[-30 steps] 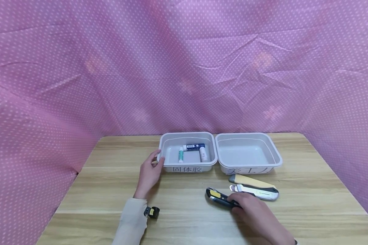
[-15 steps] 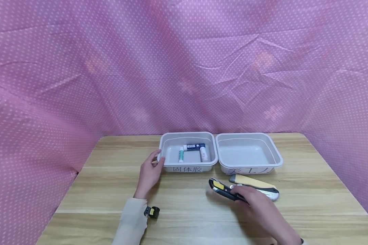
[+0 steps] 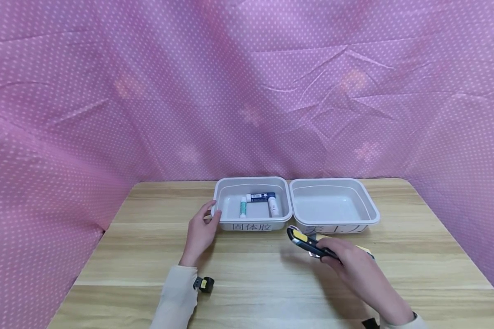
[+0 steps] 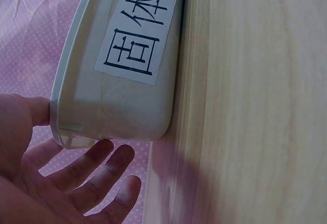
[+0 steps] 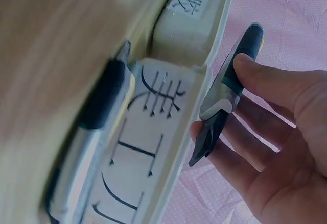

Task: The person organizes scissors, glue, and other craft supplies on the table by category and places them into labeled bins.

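Observation:
My right hand (image 3: pixel 354 267) holds a black-and-yellow utility knife (image 3: pixel 306 244) above the table, in front of the two boxes. In the right wrist view the thumb lies on one side of this knife (image 5: pixel 232 76) and the fingers on the other. My left hand (image 3: pixel 201 233) grips the front left corner of the left white plastic box (image 3: pixel 253 221). The left wrist view has the thumb at the box's rim (image 4: pixel 59 96) and fingertips along its outer wall. Below my right hand, partly hidden, lie a yellow utility knife (image 3: pixel 322 237) and a silver-white one (image 3: pixel 314 255).
Three glue sticks lie in the left box, one of them dark blue (image 3: pixel 260 197). The right white box (image 3: pixel 333 208) stands beside it with nothing inside. Both boxes carry paper labels in front. A pink dotted cloth (image 3: pixel 247 91) hangs behind the wooden table (image 3: pixel 247 283).
My right hand has lifted the black-and-yellow utility knife and moved it forward and slightly right, toward the right box. My left hand has stayed at the left box.

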Tool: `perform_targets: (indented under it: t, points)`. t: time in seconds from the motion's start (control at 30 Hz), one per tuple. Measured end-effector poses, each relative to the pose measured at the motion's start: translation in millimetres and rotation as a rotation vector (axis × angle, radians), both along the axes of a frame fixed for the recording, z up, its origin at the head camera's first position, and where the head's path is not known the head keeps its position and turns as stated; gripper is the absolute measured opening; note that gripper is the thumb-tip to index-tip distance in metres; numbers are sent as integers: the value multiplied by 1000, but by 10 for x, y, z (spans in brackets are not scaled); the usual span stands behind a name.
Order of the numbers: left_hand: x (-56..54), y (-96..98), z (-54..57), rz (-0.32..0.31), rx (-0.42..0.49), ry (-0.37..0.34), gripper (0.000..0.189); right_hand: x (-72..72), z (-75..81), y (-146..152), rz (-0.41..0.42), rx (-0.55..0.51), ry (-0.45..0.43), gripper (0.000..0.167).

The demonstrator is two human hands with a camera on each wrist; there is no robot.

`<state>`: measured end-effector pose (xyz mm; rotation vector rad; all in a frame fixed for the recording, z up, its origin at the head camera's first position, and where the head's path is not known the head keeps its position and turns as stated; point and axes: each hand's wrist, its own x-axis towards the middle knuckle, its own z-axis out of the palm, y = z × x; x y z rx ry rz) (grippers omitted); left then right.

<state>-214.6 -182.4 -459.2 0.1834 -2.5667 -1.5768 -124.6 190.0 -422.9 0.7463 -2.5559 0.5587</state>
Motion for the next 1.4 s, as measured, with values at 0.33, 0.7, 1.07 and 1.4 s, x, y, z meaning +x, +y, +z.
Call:
perform_targets:
  t: [0.33,0.7,1.07,1.4]
  points:
    - [-6,-14,-22,-4,4,4,46,-104,186,163,-7,25,-13,40]
    - [-3,-19,-24,-2,-1,7,47,-386,259,377,15,-84,-102,29]
    - [-6,-8,-15,-8,-2,1,47,-678,370,533,-25,-137,-188,25]
    - [-12,-16,-32,1,1,5,46,-913,394,565,-32,-145,-302,28]
